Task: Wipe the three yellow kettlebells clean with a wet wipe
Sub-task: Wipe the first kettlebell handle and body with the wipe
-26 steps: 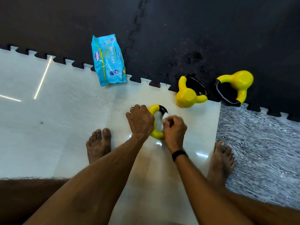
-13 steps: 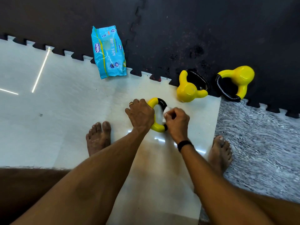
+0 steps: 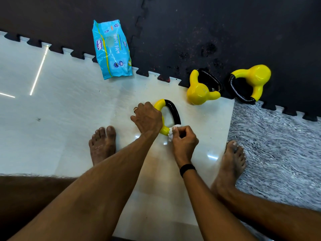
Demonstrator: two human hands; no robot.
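A yellow kettlebell with a black handle point(image 3: 171, 110) lies on the white floor tile between my feet. My left hand point(image 3: 147, 118) covers and grips its yellow body. My right hand point(image 3: 184, 139) is closed on a crumpled white wet wipe point(image 3: 172, 132), which it presses against the lower end of the handle where yellow meets black. Two more yellow kettlebells lie on their sides at the mat's edge: one point(image 3: 199, 92) in the middle, one point(image 3: 255, 79) further right.
A blue pack of wet wipes point(image 3: 112, 49) lies at the edge of the black foam mat point(image 3: 191, 32). My bare feet point(image 3: 102, 145) point(image 3: 231, 162) stand on the white tile and beside a grey rug point(image 3: 278, 145).
My right hand has slid the wipe down the black handle to its lower yellow end. The left hand stays on the kettlebell's body. The camera view has shifted slightly.
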